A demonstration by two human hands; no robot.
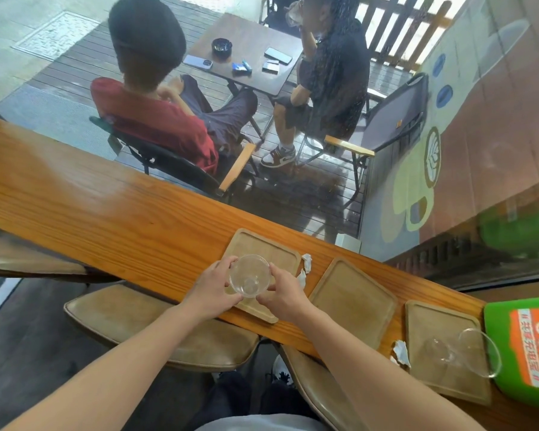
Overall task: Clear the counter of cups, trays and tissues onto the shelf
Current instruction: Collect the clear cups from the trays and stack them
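Observation:
A clear glass cup stands upright over the left wooden tray on the long wooden counter. My left hand grips its left side and my right hand grips its right side. A second wooden tray lies to the right, bare. A third tray at the far right carries another clear glass cup tipped on its side. Crumpled white tissues lie between the first two trays, and more tissue lies beside the third tray.
A green and orange sign lies at the counter's right end. Brown cushioned stools stand under the counter in front of me. A window runs behind the counter; two people sit outside at a small table.

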